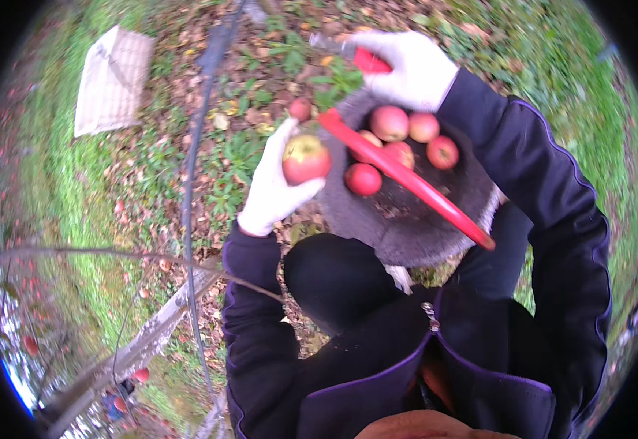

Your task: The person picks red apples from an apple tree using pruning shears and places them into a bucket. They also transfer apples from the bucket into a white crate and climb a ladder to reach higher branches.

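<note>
My left hand (269,186), in a white glove, holds a red and yellow-green apple (307,162) beside the rim of a bucket. The right hand (415,72), also gloved in white, is closed round a red-handled tool (370,61). Its blurred metal end points left, and I cannot make out its exact kind. Below that hand stands a round bucket (407,241) with a dark grey, fuzzy lining. Several red apples (390,124) lie inside it. A red bar-like handle (428,192) slants across the bucket's top and partly covers some apples.
One red apple (300,110) lies on the leafy ground past my left hand. A pale crate (117,80) sits on the grass at far left. A dark hose-like line (191,183), a thin twig (114,253) and a thick branch (161,336) cross the left side.
</note>
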Demonstrator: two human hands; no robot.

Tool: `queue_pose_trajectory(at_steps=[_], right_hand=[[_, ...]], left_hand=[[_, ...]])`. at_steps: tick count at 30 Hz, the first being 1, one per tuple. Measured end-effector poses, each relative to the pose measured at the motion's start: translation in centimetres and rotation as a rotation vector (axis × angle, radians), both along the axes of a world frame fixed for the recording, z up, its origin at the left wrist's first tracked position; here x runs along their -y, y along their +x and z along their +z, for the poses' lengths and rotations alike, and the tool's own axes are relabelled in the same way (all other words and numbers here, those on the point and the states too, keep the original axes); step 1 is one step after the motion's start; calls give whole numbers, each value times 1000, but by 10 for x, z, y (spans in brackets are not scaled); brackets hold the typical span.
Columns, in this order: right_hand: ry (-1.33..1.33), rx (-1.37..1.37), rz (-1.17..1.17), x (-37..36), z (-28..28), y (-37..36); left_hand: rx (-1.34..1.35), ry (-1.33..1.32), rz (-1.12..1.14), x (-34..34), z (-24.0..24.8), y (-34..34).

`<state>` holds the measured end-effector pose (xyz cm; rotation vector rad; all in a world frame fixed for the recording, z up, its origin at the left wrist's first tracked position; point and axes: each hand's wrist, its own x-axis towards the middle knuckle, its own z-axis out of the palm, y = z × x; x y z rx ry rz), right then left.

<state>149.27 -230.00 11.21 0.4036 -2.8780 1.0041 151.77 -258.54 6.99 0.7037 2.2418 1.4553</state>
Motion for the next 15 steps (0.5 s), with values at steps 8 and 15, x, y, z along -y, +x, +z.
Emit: queue_pose_trajectory(at_steps=[8,15], right_hand=[[-193,-66,-597,-97,-82,115],[-253,-9,-603,-97,-115,150]], left_hand=[[187,-304,-1040,-94,-97,33],[-82,-608,-1265,-157,-151,79]])
